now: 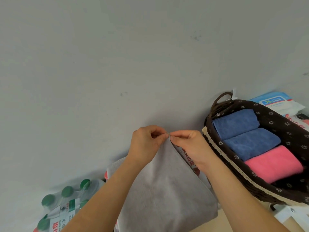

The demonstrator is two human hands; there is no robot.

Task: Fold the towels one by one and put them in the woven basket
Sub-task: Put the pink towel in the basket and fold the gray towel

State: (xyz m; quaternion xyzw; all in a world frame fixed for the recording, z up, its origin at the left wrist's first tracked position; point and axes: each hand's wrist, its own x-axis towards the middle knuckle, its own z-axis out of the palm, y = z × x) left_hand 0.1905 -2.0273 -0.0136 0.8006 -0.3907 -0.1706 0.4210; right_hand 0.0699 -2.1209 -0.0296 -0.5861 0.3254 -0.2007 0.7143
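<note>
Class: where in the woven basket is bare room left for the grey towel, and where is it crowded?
Bare lining shows between the pink towel and the near end of the woven basket. Two blue towels crowd the far half.

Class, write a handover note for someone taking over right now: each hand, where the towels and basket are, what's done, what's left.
Left hand and right hand each pinch a top corner of the grey towel, corners held together.
Woven basket at right holds two folded blue towels and one folded pink towel.
Done: three towels in the basket.
Left: finish folding the grey towel and put it in.
</note>
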